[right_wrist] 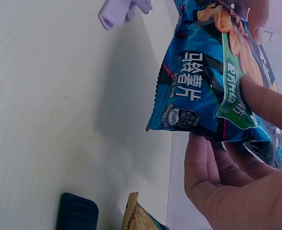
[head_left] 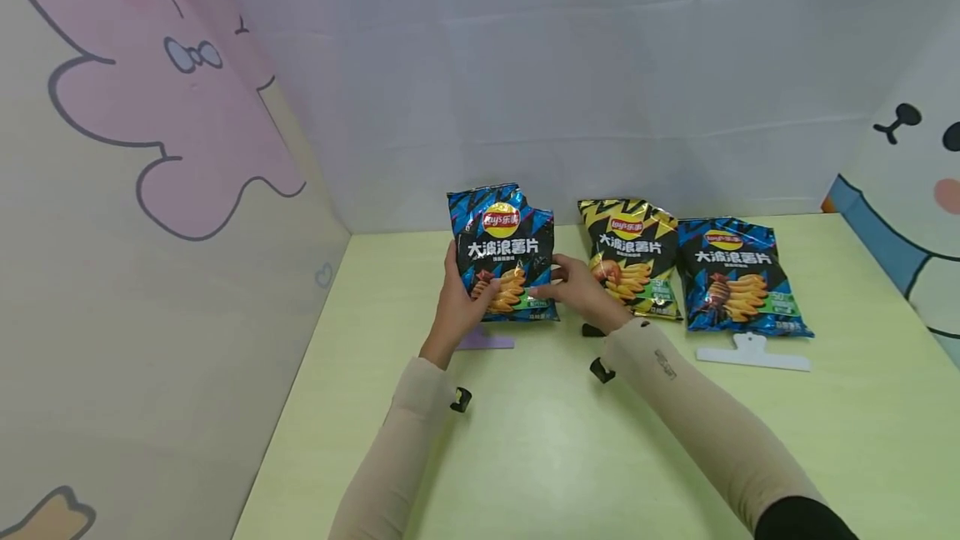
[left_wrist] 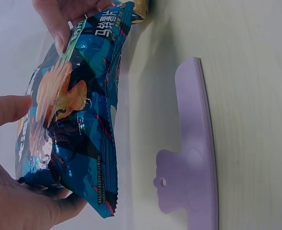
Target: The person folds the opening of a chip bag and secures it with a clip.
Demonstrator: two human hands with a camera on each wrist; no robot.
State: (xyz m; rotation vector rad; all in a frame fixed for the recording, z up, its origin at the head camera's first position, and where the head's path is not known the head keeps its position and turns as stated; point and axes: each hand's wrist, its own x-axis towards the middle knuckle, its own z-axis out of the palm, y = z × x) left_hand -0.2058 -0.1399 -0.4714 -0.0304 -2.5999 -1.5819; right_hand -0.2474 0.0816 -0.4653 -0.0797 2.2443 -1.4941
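Both hands hold up a blue and black chip bag (head_left: 504,250) above the table, its printed front facing the head camera. At the bag's left side, my left hand (head_left: 459,307) grips with the thumb across the front and fingers behind. My right hand (head_left: 587,292) pinches the lower right part; in the right wrist view its thumb (right_wrist: 268,103) presses the front and the other fingers curl underneath. The bag's top edge steps down at the right. Below it lies a purple bag clip (left_wrist: 196,143), partly hidden by the bag in the head view.
To the right lie a yellow and black chip bag (head_left: 626,248) and a second blue chip bag (head_left: 738,277). A white bag clip (head_left: 753,352) sits in front of the latter. A small black object (head_left: 592,330) shows beside the right forearm. A white curtain (head_left: 570,90) hangs behind the table.
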